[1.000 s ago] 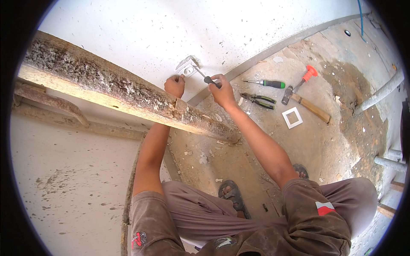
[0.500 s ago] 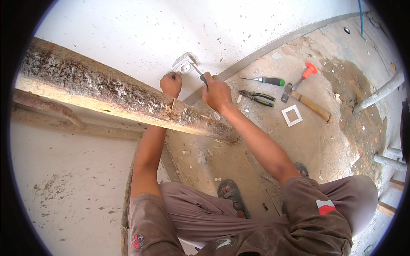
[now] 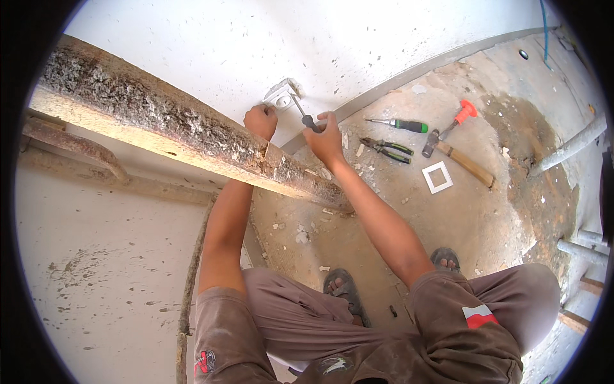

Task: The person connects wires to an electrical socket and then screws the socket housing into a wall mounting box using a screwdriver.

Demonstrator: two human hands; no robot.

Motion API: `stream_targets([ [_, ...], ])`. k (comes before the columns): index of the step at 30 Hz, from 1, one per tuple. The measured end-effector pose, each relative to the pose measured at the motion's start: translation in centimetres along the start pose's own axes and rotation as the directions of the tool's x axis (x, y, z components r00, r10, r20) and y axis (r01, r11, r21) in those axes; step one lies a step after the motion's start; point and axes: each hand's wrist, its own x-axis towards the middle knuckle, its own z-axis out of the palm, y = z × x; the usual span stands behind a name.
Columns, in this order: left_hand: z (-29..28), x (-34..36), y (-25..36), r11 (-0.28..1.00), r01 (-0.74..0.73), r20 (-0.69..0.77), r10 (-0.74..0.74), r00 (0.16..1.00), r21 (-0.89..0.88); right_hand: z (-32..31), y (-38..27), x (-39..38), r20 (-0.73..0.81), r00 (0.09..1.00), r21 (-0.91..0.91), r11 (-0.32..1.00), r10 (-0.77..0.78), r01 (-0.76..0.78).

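Observation:
A white wall socket (image 3: 282,100) sits in a rough cut-out low on the white wall. My right hand (image 3: 327,140) grips a screwdriver (image 3: 309,121) by its dark handle, and the thin shaft slants up to the socket's right side. At the socket's lower left is my left hand (image 3: 261,120), its fingers curled close against the edge. Whether those fingers pinch anything is too small to make out. A white square frame (image 3: 437,177) lies on the floor to the right, apart from both hands.
A rough timber beam (image 3: 160,128) crosses above my left forearm. On the dusty floor lie a green-black screwdriver (image 3: 403,125), pliers (image 3: 387,150), a hammer (image 3: 464,160) and a chisel with a red guard (image 3: 466,111). Metal poles (image 3: 569,146) stand at the right.
My right hand has shifted its hold back along the screwdriver handle, with the fingers more raised. More of the handle shows now. My left hand stays beside the socket.

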Motion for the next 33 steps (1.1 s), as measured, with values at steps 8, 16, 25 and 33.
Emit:
stream_targets([
  [8, -0.6, 0.4, -0.2, 0.998, -0.066, 0.023, 0.066, 0.998, 0.009, -0.5, 0.9, 0.8, 0.155, 0.964, -0.411, 0.873, -0.217, 0.263],
  [16, -1.1, 0.4, -0.1, 0.995, -0.098, 0.043, 0.097, 0.994, 0.015, -2.1, 0.8, 2.4, 0.494, 0.749, 0.547, 0.512, 0.441, -0.662],
  [25, -1.5, 0.4, -0.2, 0.997, -0.076, 0.074, 0.074, 0.994, 0.024, -0.6, -0.8, 0.6, 0.218, 0.937, -0.648, 0.677, -0.274, 0.349],
  [33, -0.9, 0.8, -0.5, 0.995, -0.094, 0.072, 0.091, 0.993, 0.036, -1.4, -1.1, 2.7, 0.342, 0.823, 0.431, 0.702, 0.454, -0.567],
])
